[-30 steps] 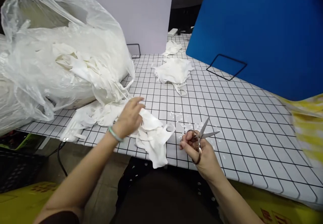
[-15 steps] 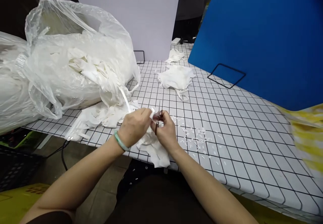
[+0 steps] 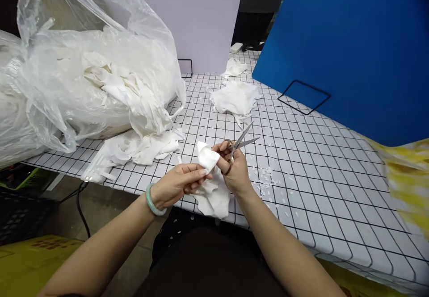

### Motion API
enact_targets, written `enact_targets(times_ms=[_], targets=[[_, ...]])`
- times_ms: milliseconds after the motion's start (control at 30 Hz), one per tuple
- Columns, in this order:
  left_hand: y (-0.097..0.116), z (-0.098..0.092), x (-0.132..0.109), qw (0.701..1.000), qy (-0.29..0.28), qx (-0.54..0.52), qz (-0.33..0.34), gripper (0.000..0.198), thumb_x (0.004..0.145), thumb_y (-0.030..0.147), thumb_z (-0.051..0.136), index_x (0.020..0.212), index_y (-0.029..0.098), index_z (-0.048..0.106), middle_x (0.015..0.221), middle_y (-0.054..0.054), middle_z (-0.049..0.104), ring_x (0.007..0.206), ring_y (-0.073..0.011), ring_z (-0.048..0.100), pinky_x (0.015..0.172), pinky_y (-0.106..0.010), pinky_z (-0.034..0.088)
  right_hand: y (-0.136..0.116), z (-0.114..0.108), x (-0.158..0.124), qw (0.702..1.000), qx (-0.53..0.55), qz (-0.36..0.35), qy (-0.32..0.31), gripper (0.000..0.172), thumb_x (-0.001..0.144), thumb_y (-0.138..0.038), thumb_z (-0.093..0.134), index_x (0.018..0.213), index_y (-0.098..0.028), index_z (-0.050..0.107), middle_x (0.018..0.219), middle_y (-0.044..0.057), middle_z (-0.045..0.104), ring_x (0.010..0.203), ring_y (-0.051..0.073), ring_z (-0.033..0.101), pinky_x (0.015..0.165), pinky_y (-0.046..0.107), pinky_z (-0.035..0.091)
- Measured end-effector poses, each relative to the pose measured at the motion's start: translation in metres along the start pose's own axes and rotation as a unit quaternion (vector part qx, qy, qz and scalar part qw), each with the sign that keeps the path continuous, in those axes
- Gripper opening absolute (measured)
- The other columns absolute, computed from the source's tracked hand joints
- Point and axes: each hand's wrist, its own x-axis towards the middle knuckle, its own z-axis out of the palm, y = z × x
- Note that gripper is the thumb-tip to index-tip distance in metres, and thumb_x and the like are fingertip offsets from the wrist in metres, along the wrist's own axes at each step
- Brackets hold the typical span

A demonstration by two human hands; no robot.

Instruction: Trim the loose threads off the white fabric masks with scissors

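Observation:
My left hand (image 3: pixel 179 181), with a pale green bangle at its wrist, pinches a small folded piece of white cloth (image 3: pixel 207 157) between thumb and fingers. My right hand (image 3: pixel 237 172) is closed around the handles of a pair of scissors (image 3: pixel 241 142). Their blades are spread apart and point up and to the right, away from the cloth. The right thumb and fingertips reach the cloth's right edge; whether they grip it I cannot tell. Below both hands, more white cloth (image 3: pixel 214 201) lies at the table's front edge, partly hidden by them.
A large clear plastic bag (image 3: pixel 100 96) of white cloth fills the left, with loose pieces (image 3: pixel 147 147) spilling before it. Flat white pieces (image 3: pixel 236 97) lie further back. Small white clippings (image 3: pixel 266 178) are scattered right of my hands. A blue panel (image 3: pixel 351 56) stands at right.
The scissors have swung to the right and their blades now stand apart. My right hand has shifted slightly right, my left a little lower, and the white cloth shows more fully between them.

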Motion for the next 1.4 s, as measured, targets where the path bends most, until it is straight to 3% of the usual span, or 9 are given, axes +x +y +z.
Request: enact_targets(times_ms=[133, 233, 333, 400, 467, 633, 767, 933, 1400], targets=[[0.003, 0.006, -0.008, 0.997, 0.005, 0.063, 0.041, 0.033, 0.086, 0.044, 0.072, 0.093, 0.012, 0.076, 0.061, 0.005, 0.037, 0.054, -0.0057, 0.028, 0.049, -0.020, 0.022, 0.002, -0.003, -0.001, 0.999, -0.017, 0.023, 0.026, 0.036, 0.071, -0.025, 0.077, 0.089, -0.025, 0.046, 0.089, -0.003, 0.064, 0.074, 0.013, 0.058, 0.068, 0.026, 0.048], [0.007, 0.010, -0.013, 0.983, -0.013, 0.148, 0.110, 0.030, 0.092, 0.044, 0.065, 0.094, 0.016, 0.077, 0.070, 0.000, 0.046, 0.059, -0.0090, 0.039, 0.052, -0.022, 0.034, 0.000, -0.003, -0.001, 0.997, -0.041, 0.047, 0.045, 0.036, 0.070, -0.028, 0.077, 0.089, -0.025, 0.047, 0.089, -0.003, 0.064, 0.075, 0.013, 0.058, 0.068, 0.026, 0.049], [0.008, 0.015, -0.015, 0.925, 0.056, 0.271, 0.261, 0.024, 0.096, 0.037, 0.061, 0.093, 0.019, 0.078, 0.103, -0.009, 0.058, 0.096, -0.0201, 0.057, 0.085, -0.036, 0.052, 0.000, 0.000, -0.005, 0.995, -0.043, 0.081, 0.035, 0.040, 0.066, -0.030, 0.081, 0.087, -0.024, 0.047, 0.087, -0.002, 0.062, 0.073, 0.013, 0.057, 0.067, 0.026, 0.049], [0.007, 0.019, -0.013, 0.872, 0.114, 0.326, 0.347, 0.021, 0.097, 0.031, 0.059, 0.093, 0.020, 0.077, 0.126, -0.011, 0.056, 0.125, -0.0270, 0.050, 0.111, -0.047, 0.040, 0.003, 0.005, -0.010, 0.994, -0.043, 0.096, 0.012, 0.044, 0.063, -0.033, 0.084, 0.085, -0.024, 0.047, 0.086, -0.002, 0.061, 0.071, 0.013, 0.056, 0.066, 0.026, 0.048], [0.005, 0.023, -0.010, 0.855, 0.120, 0.324, 0.387, 0.022, 0.099, 0.028, 0.056, 0.093, 0.020, 0.075, 0.133, -0.012, 0.056, 0.133, -0.0288, 0.047, 0.116, -0.050, 0.036, 0.005, 0.008, -0.016, 0.993, -0.058, 0.106, -0.017, 0.047, 0.061, -0.039, 0.085, 0.084, -0.024, 0.047, 0.083, -0.002, 0.060, 0.070, 0.014, 0.054, 0.065, 0.027, 0.048], [0.000, 0.027, 0.001, 0.890, 0.111, 0.207, 0.392, 0.029, 0.101, 0.029, 0.053, 0.082, 0.017, 0.070, 0.093, -0.009, 0.059, 0.095, -0.0208, 0.059, 0.084, -0.035, 0.055, -0.010, -0.001, -0.031, 0.975, -0.174, 0.086, -0.109, 0.038, 0.075, -0.048, 0.077, 0.089, -0.024, 0.050, 0.088, 0.000, 0.058, 0.080, 0.018, 0.056, 0.074, 0.033, 0.050], [-0.001, 0.027, -0.001, 0.881, 0.118, 0.249, 0.384, 0.027, 0.101, 0.028, 0.052, 0.084, 0.017, 0.070, 0.090, -0.008, 0.056, 0.099, -0.0212, 0.054, 0.088, -0.035, 0.050, -0.042, -0.021, -0.039, 0.915, -0.379, -0.021, -0.140, 0.036, 0.076, -0.052, 0.077, 0.091, -0.025, 0.059, 0.094, 0.005, 0.062, 0.092, 0.024, 0.054, 0.081, 0.040, 0.047], [-0.005, 0.029, -0.003, 0.882, 0.094, 0.256, 0.383, 0.029, 0.101, 0.027, 0.050, 0.079, 0.019, 0.068, 0.083, -0.007, 0.054, 0.106, -0.0236, 0.051, 0.088, -0.035, 0.049, -0.060, -0.034, -0.046, 0.856, -0.482, -0.111, -0.152, 0.037, 0.072, -0.055, 0.081, 0.077, -0.024, 0.063, 0.070, 0.003, 0.064, 0.074, 0.022, 0.050, 0.068, 0.037, 0.041], [-0.011, 0.027, 0.001, 0.886, 0.025, 0.248, 0.391, 0.025, 0.099, 0.025, 0.052, 0.081, 0.019, 0.069, 0.086, -0.009, 0.058, 0.107, -0.0243, 0.050, 0.087, -0.036, 0.049, -0.068, -0.034, -0.052, 0.836, -0.504, -0.148, -0.159, 0.046, 0.074, -0.055, 0.080, 0.058, -0.022, 0.052, 0.050, -0.003, 0.058, 0.056, 0.014, 0.046, 0.065, 0.035, 0.035]])
